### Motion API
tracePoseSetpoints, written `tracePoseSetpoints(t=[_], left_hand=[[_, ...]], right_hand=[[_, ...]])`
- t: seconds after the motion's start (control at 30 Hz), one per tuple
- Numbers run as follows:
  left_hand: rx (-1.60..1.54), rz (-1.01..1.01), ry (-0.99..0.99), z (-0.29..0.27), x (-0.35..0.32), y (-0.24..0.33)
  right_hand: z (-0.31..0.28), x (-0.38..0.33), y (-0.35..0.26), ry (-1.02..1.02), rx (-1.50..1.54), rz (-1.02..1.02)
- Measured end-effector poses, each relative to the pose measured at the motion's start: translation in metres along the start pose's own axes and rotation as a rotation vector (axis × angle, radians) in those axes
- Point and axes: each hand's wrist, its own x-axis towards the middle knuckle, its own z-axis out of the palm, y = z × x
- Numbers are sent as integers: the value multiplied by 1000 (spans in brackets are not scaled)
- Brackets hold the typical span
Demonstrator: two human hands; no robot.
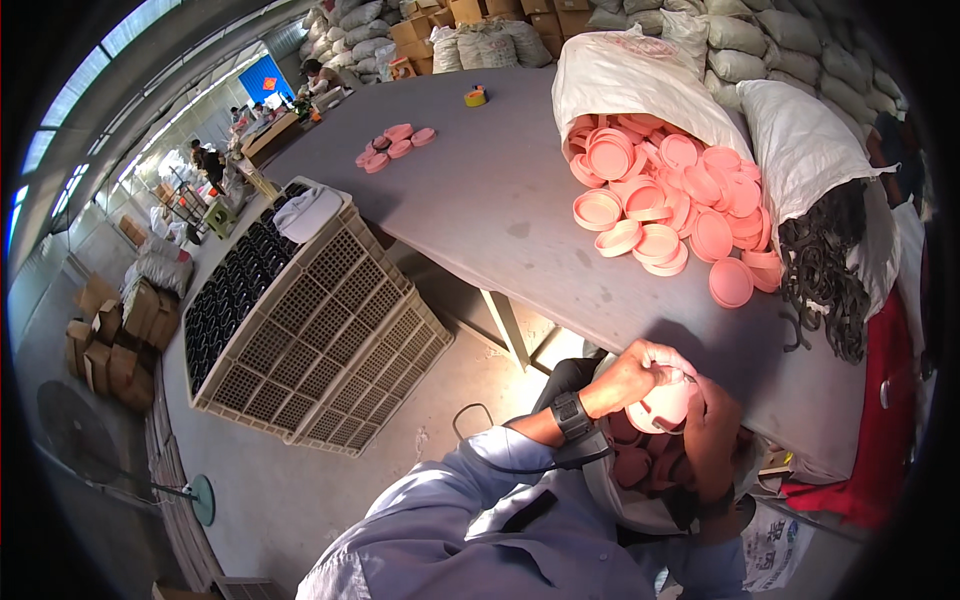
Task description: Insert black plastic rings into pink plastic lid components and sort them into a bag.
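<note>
Above my lap, near the table's front edge, I hold a round pink plastic lid [660,408] in both hands. My left hand [640,372], with a dark watch on its wrist, is closed at the lid's upper edge, fingers pinched together. My right hand [712,425] grips the lid's right side; part of its fingers is hidden. Just below the hands an opened sack [610,490] on my lap holds more pink lids [632,462]. On the table ahead, a heap of pink lids [690,195] spills from a white woven sack [650,75].
Black rubbery strips [825,260] spill from another white sack [800,140] at the right. Several pink lids [392,146] and a yellow tape roll [475,96] lie farther back on the grey table [470,200]. Stacked crates [320,330] of dark round items stand left.
</note>
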Motion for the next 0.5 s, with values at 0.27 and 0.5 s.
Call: tracePoseSetpoints(t=[0.27,0.5], left_hand=[[172,275,-7,-1,12,-13],[172,302,139,1,20,-22]], right_hand=[[7,-3,-11,79,-1,-40],[4,7,-14,7,-62,48]])
